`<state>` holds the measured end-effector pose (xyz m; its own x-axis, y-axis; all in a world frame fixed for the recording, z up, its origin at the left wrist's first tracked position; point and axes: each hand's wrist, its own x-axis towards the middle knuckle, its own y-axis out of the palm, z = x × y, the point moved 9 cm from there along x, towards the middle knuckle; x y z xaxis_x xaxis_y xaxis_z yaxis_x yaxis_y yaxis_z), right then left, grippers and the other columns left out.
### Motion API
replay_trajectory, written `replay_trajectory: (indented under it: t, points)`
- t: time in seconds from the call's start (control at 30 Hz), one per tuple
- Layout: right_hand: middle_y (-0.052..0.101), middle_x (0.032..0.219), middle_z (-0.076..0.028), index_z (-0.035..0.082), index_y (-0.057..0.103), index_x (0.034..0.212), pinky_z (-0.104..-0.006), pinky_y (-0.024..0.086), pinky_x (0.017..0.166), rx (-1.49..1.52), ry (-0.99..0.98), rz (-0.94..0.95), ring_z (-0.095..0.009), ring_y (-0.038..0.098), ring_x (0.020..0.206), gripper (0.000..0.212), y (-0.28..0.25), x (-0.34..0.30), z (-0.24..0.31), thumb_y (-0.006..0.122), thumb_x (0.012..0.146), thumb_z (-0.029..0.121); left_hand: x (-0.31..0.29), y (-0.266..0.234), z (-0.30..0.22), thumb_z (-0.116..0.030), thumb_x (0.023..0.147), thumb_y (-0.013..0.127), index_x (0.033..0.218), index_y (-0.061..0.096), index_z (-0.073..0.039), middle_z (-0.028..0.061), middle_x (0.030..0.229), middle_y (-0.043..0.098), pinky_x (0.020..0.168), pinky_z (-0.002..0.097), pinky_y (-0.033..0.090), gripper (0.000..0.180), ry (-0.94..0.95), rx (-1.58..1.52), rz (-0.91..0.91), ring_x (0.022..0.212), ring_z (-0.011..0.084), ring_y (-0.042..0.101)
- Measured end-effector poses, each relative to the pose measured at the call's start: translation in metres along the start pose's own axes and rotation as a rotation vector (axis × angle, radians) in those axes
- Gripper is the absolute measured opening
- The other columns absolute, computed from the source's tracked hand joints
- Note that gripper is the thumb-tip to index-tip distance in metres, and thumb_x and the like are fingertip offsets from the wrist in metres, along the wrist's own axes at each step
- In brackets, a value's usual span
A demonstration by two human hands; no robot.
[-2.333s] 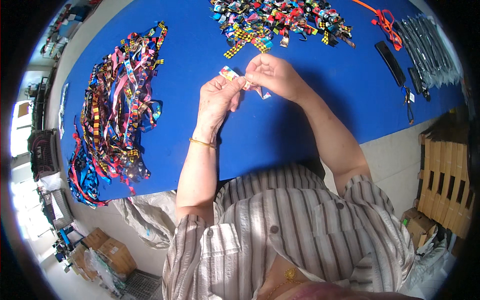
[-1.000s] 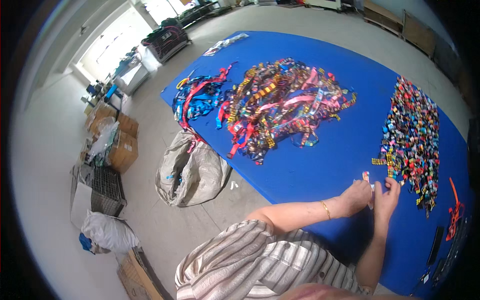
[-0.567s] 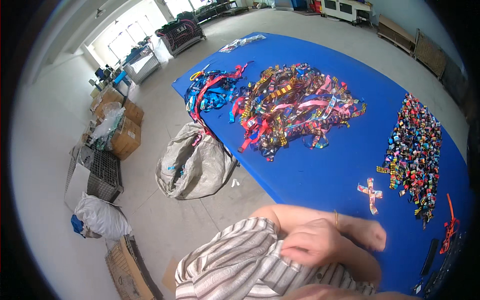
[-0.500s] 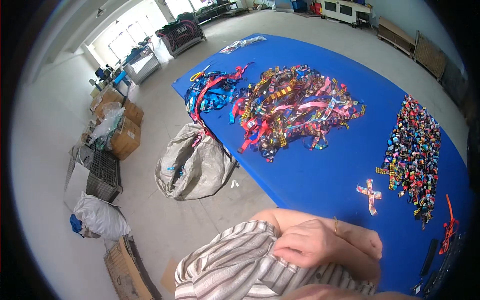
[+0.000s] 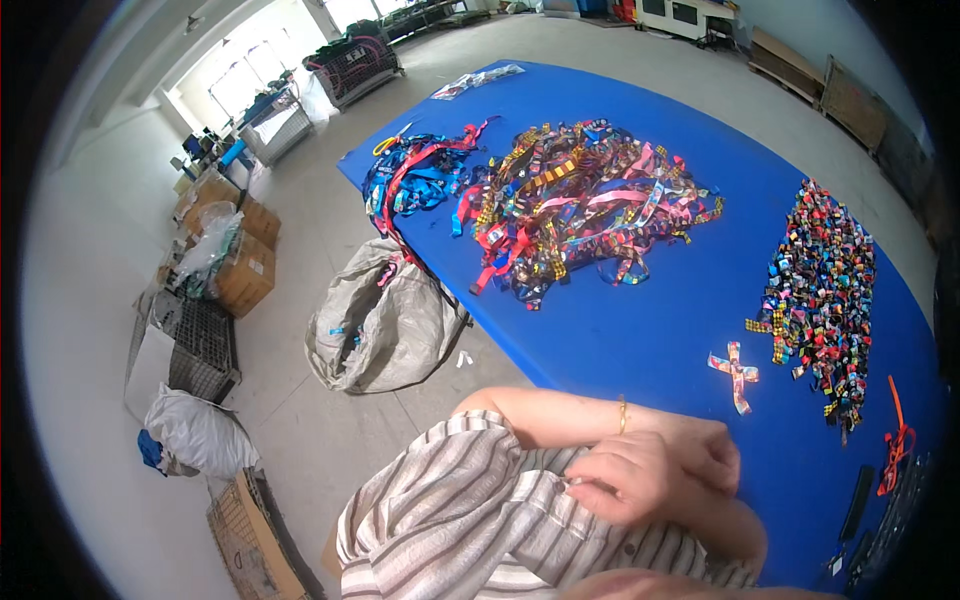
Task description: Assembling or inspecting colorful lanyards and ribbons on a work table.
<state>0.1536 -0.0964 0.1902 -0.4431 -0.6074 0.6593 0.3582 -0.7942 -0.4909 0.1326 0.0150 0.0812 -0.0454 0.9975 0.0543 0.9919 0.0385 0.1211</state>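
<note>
My forearms cross in front of my striped shirt (image 5: pixel 440 510), at the edge of the blue table (image 5: pixel 620 345). My left hand (image 5: pixel 712 455) is curled into a loose fist over the table edge, with a thin gold bracelet (image 5: pixel 623 415) on its wrist. Its palm is hidden. Against the shirt front and below the bracelet, my right hand (image 5: pixel 620 480) has its fingers bent toward the thumb. Whether anything small lies inside either hand cannot be made out. Nearest to them on the table lies a cross of patterned ribbon pieces (image 5: pixel 735 376).
A heap of mixed printed straps (image 5: pixel 590 205) and a blue strap pile (image 5: pixel 415 180) with yellow-handled scissors (image 5: pixel 386 143) lie farther off. Small folded strap pieces (image 5: pixel 825 300) form a dense patch at right, near an orange-red strap (image 5: pixel 897 450). A grey sack (image 5: pixel 400 335) stands on the floor.
My left forearm has shifted left and up in the picture. My right hand now lies below the bracelet, its fingers more bent. The whole view has moved slightly; the strap piles look unchanged.
</note>
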Motion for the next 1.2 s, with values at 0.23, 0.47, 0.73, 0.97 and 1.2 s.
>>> replay_trajectory:
  t: [0.23,0.47,0.73,0.97,1.2]
  points:
    - [0.056,0.065,-0.003,0.005,0.065,0.093,-0.0315,0.048,0.051,-0.099,-0.129,0.064,-0.019,0.059,0.055,0.02,0.009,0.018,0.007,0.075,0.078,0.015,0.033,-0.015,0.029,-0.028,0.099,0.058,0.101,0.061,0.0,0.0046,0.091,0.065,0.076,0.0258,0.05,0.029,-0.159,-0.066,-0.058,0.086,0.0111,0.061]
    - [0.055,0.063,-0.004,0.005,0.065,0.095,-0.0313,0.048,0.051,-0.138,-0.139,0.056,-0.019,0.058,0.054,0.02,0.01,0.014,0.01,0.073,0.079,0.014,0.011,-0.023,0.008,-0.028,0.099,0.057,0.104,0.06,0.001,0.005,0.094,0.065,0.078,0.0264,0.05,0.029,-0.137,-0.096,-0.236,0.088,0.0115,0.061]
    - [0.058,0.067,-0.005,0.004,0.064,0.099,-0.0343,0.049,0.052,-0.088,-0.053,-0.042,-0.023,0.06,0.056,0.022,0.009,0.001,-0.004,0.07,0.081,0.014,-0.053,-0.007,0.003,-0.027,0.099,0.057,0.107,0.059,0.001,0.0054,0.097,0.065,0.079,0.027,0.051,0.029,-0.158,-0.183,-0.232,0.091,0.012,0.061]
    - [0.053,0.062,-0.006,0.004,0.054,0.091,-0.0361,0.045,0.047,0.004,-0.075,0.048,-0.024,0.058,0.054,0.019,0.029,0.019,0.001,0.065,0.084,0.017,0.029,-0.004,0.023,-0.027,0.1,0.056,0.11,0.057,0.001,0.0058,0.1,0.065,0.081,0.0275,0.051,0.03,-0.268,-0.299,-0.048,0.093,0.0124,0.062]
    - [0.054,0.062,-0.008,0.001,0.052,0.091,-0.0391,0.046,0.047,-0.146,-0.131,-0.048,-0.027,0.058,0.056,0.021,0.024,0.018,0.003,0.062,0.085,0.018,-0.012,0.003,0.023,-0.026,0.1,0.055,0.113,0.056,0.001,0.0063,0.102,0.064,0.082,0.028,0.051,0.031,-0.391,-0.331,0.037,0.095,0.0128,0.062]
